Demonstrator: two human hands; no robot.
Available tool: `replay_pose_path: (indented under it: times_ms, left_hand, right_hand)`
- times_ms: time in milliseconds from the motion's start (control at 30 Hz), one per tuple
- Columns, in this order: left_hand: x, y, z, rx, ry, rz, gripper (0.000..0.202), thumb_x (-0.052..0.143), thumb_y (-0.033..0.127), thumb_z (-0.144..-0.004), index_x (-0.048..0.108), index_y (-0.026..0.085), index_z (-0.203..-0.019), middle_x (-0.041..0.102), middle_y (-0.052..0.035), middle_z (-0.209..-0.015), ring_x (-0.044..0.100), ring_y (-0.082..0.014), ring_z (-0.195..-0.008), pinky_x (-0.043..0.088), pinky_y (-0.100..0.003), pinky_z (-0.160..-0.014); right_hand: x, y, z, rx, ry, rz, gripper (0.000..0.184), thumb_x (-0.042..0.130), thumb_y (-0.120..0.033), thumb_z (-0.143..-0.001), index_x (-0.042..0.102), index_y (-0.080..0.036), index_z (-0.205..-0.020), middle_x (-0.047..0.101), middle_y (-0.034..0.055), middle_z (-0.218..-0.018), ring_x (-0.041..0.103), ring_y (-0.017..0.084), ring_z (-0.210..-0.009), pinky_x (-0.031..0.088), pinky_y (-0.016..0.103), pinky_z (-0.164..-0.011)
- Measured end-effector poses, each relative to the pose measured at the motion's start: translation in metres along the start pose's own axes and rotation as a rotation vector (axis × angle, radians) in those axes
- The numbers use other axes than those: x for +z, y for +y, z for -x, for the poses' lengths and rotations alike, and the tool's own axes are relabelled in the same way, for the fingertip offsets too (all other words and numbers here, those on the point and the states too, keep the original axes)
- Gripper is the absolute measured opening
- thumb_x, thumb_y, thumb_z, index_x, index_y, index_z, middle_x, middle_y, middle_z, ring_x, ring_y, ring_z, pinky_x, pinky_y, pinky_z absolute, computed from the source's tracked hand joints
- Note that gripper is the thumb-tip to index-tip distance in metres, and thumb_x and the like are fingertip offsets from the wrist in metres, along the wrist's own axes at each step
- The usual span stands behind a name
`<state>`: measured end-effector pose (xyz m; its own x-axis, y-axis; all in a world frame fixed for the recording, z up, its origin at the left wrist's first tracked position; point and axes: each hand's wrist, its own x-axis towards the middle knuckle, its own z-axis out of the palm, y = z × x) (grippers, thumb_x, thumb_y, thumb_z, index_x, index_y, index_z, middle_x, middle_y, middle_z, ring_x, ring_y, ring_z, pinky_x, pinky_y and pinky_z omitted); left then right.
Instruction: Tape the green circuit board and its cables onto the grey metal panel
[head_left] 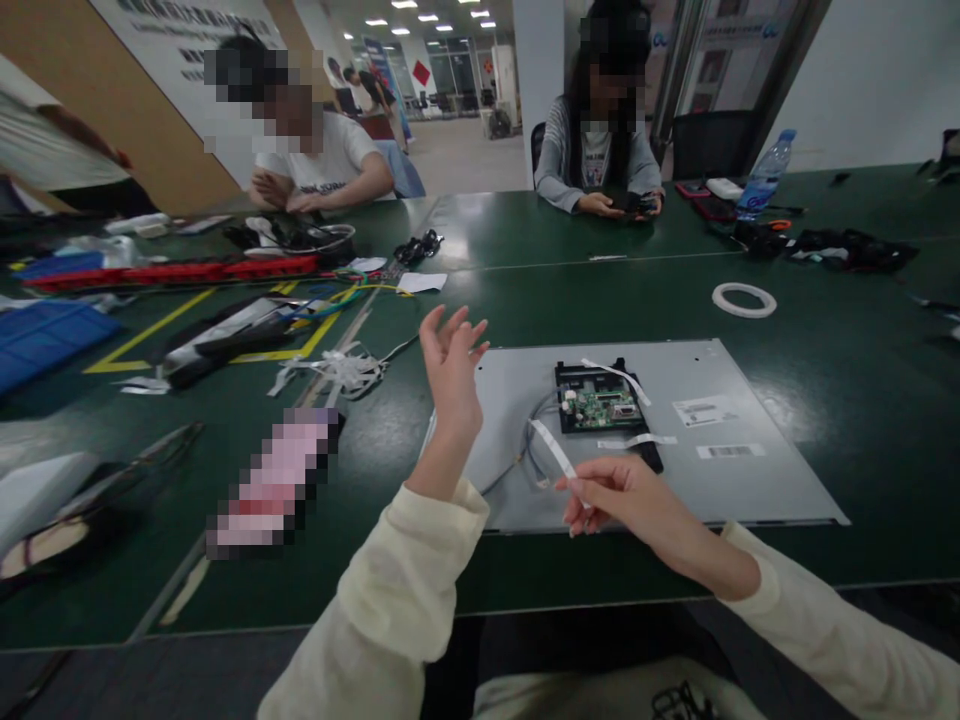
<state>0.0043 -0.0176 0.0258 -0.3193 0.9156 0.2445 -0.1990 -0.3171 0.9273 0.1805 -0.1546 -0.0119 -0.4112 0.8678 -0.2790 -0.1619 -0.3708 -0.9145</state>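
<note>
The right hand [628,495] pinches a white strip [553,447] above a grey panel [720,485]. The left hand [453,378] hovers, loosely curled.

"What is the worker wearing, seen from where you stand?"

"A pale cream top [525,698], long-sleeved and loosely cut, in soft-looking plain cloth."

"And the sleeves?"

"The left sleeve [390,585] is roomy, bunched into thick folds, its wide cuff [466,508] gathered near the wrist. The right sleeve [832,615] matches in colour, creased lengthwise, its edge slack around the forearm [720,565]."

"Any markings?"

"A dark print [682,703] on the front of the top, black line-work, cropped too tightly to read."

"Below that?"

"Dark cloth [600,640] across the lap, near black, its details lost in shadow. Both left hand [454,375] and right hand [626,495] are bare, slim-fingered."
</note>
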Motion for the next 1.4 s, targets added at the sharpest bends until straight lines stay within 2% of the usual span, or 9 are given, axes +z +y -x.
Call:
replay_pose_path:
  times_ms: [67, 200, 500, 667, 767, 967, 1067, 1233, 1400]
  left_hand:
    - [-0.001, 0.005, 0.001, -0.125, -0.164, -0.078, 0.032, 0.053, 0.047, -0.087, 0.057, 0.024, -0.109, 0.065, -0.0082, -0.117, 0.067, -0.0188, -0.094, 0.051, -0.026, -0.071]
    - [0.007, 0.012, 0.015, -0.398, -0.586, -0.31, 0.056, 0.045, 0.065, -0.084, 0.067, 0.015, -0.095, 0.072, -0.0124, -0.09, 0.069, -0.0201, -0.074, 0.046, -0.024, -0.055]
    - [-0.002, 0.01, 0.022, -0.687, -0.966, -0.34, 0.054, 0.054, 0.064, -0.08, 0.072, 0.013, -0.089, 0.073, -0.0121, -0.072, 0.069, -0.0189, -0.063, 0.05, -0.024, -0.055]
    - [0.004, 0.014, 0.037, -0.445, -0.966, -0.262, 0.031, 0.067, 0.046, -0.078, 0.074, 0.017, -0.087, 0.074, -0.0099, -0.076, 0.07, -0.0208, -0.073, 0.055, -0.03, -0.067]
    - [0.008, 0.016, 0.04, -0.29, -0.928, -0.284, 0.027, 0.067, 0.042, -0.08, 0.075, 0.017, -0.085, 0.074, -0.0096, -0.078, 0.071, -0.0217, -0.078, 0.056, -0.032, -0.071]
    - [0.002, 0.014, 0.023, -0.173, -0.568, -0.215, 0.034, 0.067, 0.044, -0.08, 0.074, 0.014, -0.093, 0.075, -0.0106, -0.083, 0.071, -0.0221, -0.077, 0.057, -0.035, -0.075]
    - [-0.006, 0.01, 0.017, -0.207, -0.528, -0.205, 0.035, 0.066, 0.044, -0.08, 0.073, 0.014, -0.096, 0.075, -0.0115, -0.085, 0.071, -0.0207, -0.075, 0.058, -0.034, -0.073]
    - [-0.012, 0.004, 0.026, -0.337, -0.72, -0.288, 0.029, 0.072, 0.038, -0.076, 0.073, 0.016, -0.096, 0.075, -0.0109, -0.087, 0.07, -0.0187, -0.07, 0.058, -0.032, -0.07]
    - [-0.013, -0.002, 0.031, -0.355, -0.746, -0.268, 0.027, 0.07, 0.034, -0.077, 0.073, 0.017, -0.098, 0.074, -0.0092, -0.087, 0.069, -0.0161, -0.069, 0.057, -0.028, -0.067]
  right_hand:
    - [-0.003, 0.001, 0.0, -0.03, 0.031, 0.016, 0.037, 0.066, -0.049, -0.078, 0.069, -0.015, -0.091, 0.068, 0.0027, -0.071, 0.064, 0.011, -0.061, 0.047, 0.021, -0.055]
    - [-0.007, -0.008, -0.002, -0.103, 0.059, 0.059, 0.035, 0.063, -0.05, -0.08, 0.067, -0.017, -0.091, 0.068, 0.002, -0.073, 0.064, 0.011, -0.063, 0.047, 0.021, -0.056]
    - [-0.008, -0.018, -0.006, -0.203, 0.093, 0.098, 0.026, 0.062, -0.042, -0.082, 0.067, -0.018, -0.09, 0.067, 0.0009, -0.071, 0.063, 0.011, -0.062, 0.049, 0.023, -0.058]
    - [-0.01, -0.017, -0.013, -0.148, 0.105, 0.038, 0.027, 0.067, -0.039, -0.077, 0.069, -0.017, -0.093, 0.07, 0.0024, -0.074, 0.064, 0.011, -0.061, 0.051, 0.024, -0.062]
    - [-0.01, -0.02, -0.011, -0.112, 0.09, -0.054, 0.031, 0.068, -0.038, -0.078, 0.069, -0.018, -0.102, 0.072, 0.0058, -0.092, 0.066, 0.011, -0.065, 0.051, 0.023, -0.062]
    - [-0.015, -0.032, 0.005, 0.004, -0.008, -0.057, 0.038, 0.058, -0.037, -0.086, 0.061, -0.019, -0.119, 0.072, 0.0098, -0.101, 0.07, 0.013, -0.068, 0.052, 0.023, -0.059]
    - [-0.02, -0.033, 0.01, 0.017, -0.033, 0.087, 0.036, 0.057, -0.033, -0.086, 0.061, -0.018, -0.118, 0.073, 0.009, -0.095, 0.07, 0.013, -0.064, 0.052, 0.023, -0.058]
    - [-0.03, -0.037, 0.005, -0.29, 0.083, 0.391, 0.028, 0.05, -0.03, -0.09, 0.063, -0.02, -0.112, 0.072, 0.0052, -0.087, 0.068, 0.013, -0.067, 0.054, 0.026, -0.062]
    - [-0.038, -0.046, -0.013, -0.908, 0.234, 1.068, 0.037, 0.054, -0.015, -0.085, 0.059, -0.022, -0.121, 0.064, 0.0093, -0.113, 0.062, 0.021, -0.101, 0.054, 0.038, -0.081]
